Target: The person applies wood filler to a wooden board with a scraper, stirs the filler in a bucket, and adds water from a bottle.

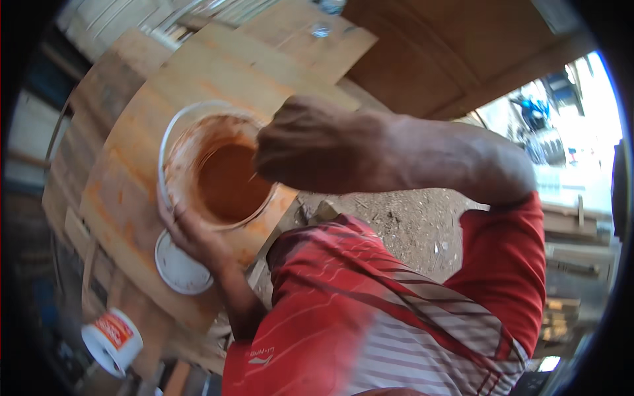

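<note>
A white bucket (177, 155) with a wire-like white handle (162, 142) stands on a wooden board, its inner wall smeared orange. Thick orange-brown paint (228, 185) fills its lower part. My left hand (198, 239) grips the bucket's near left side at the rim. Over the bucket's right edge, my right hand (297, 145) is closed in a fist, back of the hand up. A small pale tip pokes out beneath it toward the paint; the rest of what it holds is hidden. Beside my left hand lies a round white lid (181, 267), smudged with orange.
The paint-stained wooden board (132, 191) carries the bucket. At lower left lies a white tub (112, 340) with a red-orange label. A large brown panel (449, 53) leans at the upper right. Dirt ground (403, 228) shows beyond my red shirt. A crumpled clear scrap (320, 30) sits farther back.
</note>
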A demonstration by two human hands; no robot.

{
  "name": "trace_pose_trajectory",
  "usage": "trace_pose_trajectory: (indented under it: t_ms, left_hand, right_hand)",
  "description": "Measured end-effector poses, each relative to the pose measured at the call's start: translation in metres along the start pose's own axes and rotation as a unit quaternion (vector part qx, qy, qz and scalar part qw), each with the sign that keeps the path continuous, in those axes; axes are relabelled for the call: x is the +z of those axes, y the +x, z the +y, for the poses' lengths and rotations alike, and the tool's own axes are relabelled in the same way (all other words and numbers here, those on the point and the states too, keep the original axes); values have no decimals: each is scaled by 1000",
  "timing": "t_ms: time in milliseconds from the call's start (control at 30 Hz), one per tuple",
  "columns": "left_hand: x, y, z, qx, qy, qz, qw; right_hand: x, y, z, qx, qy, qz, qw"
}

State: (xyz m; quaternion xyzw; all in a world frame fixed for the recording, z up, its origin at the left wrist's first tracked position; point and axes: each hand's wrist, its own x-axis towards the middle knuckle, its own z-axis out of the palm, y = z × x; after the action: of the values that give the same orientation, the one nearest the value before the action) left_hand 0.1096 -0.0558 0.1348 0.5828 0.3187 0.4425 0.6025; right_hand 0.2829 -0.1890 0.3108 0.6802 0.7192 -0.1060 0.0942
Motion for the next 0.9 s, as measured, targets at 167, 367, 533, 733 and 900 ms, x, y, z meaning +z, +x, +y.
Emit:
trace_pose_trajectory:
  t_ms: [167, 367, 533, 733, 900]
  left_hand:
    - [-5, 5, -4, 24, -40, -5, 999]
    - [-4, 1, 1, 5, -41, -1, 999]
    - [1, 0, 0, -16, -88, -11, 996]
    - [3, -1, 3, -57, -102, 21, 993]
    - [3, -11, -6, 3, -62, 42, 997]
  right_hand:
    - [2, 42, 32, -40, -55, 81, 994]
    - [15, 44, 31, 32, 29, 91, 995]
    - [0, 43, 29, 54, 34, 39, 997]
    - [0, 46, 35, 14, 90, 154, 984]
    - [-3, 23, 14, 34, 169, 276, 946]
